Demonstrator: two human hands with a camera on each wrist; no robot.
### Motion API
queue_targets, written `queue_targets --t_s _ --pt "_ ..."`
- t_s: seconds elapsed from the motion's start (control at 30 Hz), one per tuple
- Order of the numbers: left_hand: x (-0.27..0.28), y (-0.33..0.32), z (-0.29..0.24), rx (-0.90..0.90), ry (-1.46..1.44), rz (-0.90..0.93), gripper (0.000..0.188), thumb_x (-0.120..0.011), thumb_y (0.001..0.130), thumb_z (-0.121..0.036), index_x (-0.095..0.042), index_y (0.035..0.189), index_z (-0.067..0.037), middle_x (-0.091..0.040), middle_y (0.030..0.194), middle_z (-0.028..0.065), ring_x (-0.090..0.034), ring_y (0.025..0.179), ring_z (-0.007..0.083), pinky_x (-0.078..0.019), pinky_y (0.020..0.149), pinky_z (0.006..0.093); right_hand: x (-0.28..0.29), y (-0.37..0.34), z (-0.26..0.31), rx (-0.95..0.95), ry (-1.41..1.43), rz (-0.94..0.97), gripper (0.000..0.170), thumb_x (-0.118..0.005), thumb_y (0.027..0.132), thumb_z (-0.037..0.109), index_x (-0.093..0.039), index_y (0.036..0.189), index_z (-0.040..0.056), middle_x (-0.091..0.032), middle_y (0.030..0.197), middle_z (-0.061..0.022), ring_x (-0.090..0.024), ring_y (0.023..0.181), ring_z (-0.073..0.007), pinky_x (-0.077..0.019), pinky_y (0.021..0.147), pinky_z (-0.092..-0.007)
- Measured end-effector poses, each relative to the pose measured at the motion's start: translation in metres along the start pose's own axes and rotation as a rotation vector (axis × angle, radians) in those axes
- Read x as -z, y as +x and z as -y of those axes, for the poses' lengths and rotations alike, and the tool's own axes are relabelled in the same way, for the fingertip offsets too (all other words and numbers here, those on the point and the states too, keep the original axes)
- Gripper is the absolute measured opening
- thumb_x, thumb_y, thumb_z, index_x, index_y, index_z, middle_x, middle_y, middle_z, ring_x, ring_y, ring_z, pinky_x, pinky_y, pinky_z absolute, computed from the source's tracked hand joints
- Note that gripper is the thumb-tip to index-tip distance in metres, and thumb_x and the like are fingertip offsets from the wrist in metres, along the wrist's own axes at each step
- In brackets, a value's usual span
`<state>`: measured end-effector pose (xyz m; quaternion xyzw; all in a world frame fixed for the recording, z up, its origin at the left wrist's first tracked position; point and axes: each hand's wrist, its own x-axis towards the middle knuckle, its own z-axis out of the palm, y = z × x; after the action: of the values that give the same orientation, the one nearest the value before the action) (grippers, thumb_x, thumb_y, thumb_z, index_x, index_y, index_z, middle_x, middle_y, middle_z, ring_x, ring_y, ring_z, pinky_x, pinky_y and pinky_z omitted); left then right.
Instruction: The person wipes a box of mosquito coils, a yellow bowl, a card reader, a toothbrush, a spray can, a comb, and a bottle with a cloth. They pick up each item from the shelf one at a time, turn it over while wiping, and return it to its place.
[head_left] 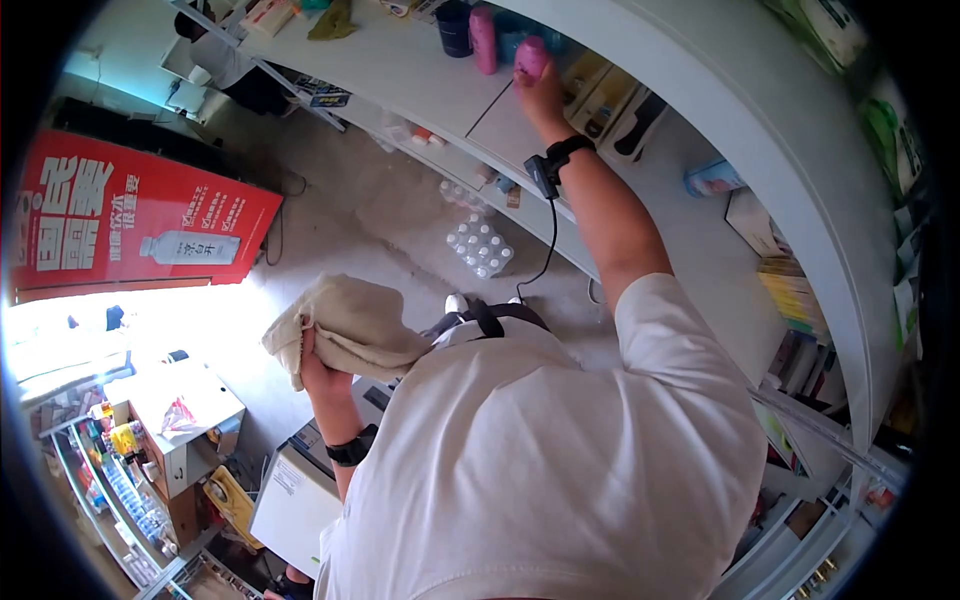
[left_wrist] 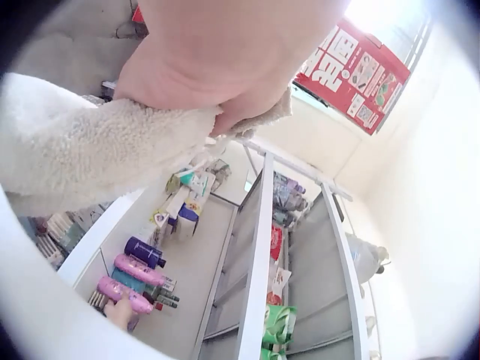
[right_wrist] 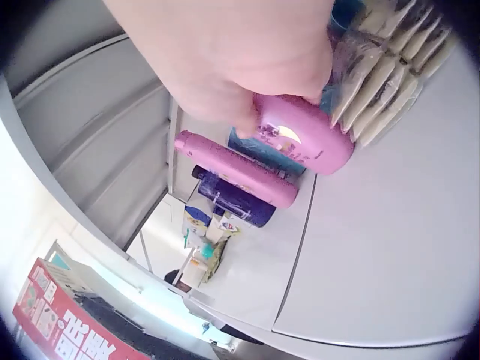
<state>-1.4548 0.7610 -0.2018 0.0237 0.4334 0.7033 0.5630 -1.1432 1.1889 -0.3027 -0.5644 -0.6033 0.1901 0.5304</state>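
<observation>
With my right hand [head_left: 542, 98] I grip a pink bottle [right_wrist: 319, 142] at its upper part. Its base is on or close over the white shelf [right_wrist: 375, 262]. A second pink bottle [right_wrist: 240, 169] stands beside it, then a dark blue bottle [right_wrist: 236, 199]. Behind the two pink ones a teal container [right_wrist: 266, 154] is partly hidden. My left hand [head_left: 322, 375] holds a bunched beige towel [head_left: 355, 320] in front of my body, well away from the shelf. The left wrist view shows the towel's fluffy weave, with the fingers partly hidden in its folds.
Right of the gripped bottle are plastic-wrapped packets [right_wrist: 382, 82]. Shrink-wrapped water bottles [head_left: 480, 248] stand on the floor below the shelf. A red poster box [head_left: 150, 215] is at the left, a white desk [head_left: 190, 400] below it. A cable [head_left: 553, 240] hangs from my right wrist.
</observation>
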Motion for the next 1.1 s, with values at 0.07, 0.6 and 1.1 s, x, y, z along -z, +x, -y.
queue_targets --t_s 0.07,0.6,1.1 --pt "0.008 0.006 -0.003 0.007 -0.028 -0.071 0.04 -0.052 0.098 -0.028 -0.048 0.131 -0.005 -0.056 0.13 0.0136 -0.054 0.119 0.0321 -0.0448 0.102 0.0487 -0.002 0.003 0.001 0.001 0.007 -0.002 0.049 -0.073 0.077 0.018 -0.049 0.117 0.002 -0.062 0.104 -0.0245 -0.06 0.101 -0.0428 -0.0483 0.085 -0.0472" --pt "-0.055 0.241 -0.095 0.334 0.14 0.304 0.042 -0.058 0.095 -0.019 -0.047 0.133 -0.007 -0.054 0.132 0.0132 -0.051 0.123 0.0307 -0.0453 0.102 0.0473 -0.034 0.057 0.133 0.26 -0.822 0.234 0.055 -0.067 0.076 0.018 -0.051 0.128 0.0082 -0.064 0.099 -0.0194 -0.059 0.101 -0.0385 -0.0462 0.087 -0.0491" --pt "-0.019 0.293 -0.097 0.444 0.19 0.559 0.042 -0.064 0.09 -0.015 -0.049 0.129 -0.009 -0.055 0.128 0.0072 -0.052 0.12 0.0266 -0.0437 0.103 0.0457 -0.029 -0.05 0.209 0.284 -0.433 0.125 0.041 -0.066 0.084 0.005 -0.05 0.121 0.0021 -0.056 0.111 -0.019 -0.057 0.106 -0.0366 -0.0453 0.092 -0.0386"
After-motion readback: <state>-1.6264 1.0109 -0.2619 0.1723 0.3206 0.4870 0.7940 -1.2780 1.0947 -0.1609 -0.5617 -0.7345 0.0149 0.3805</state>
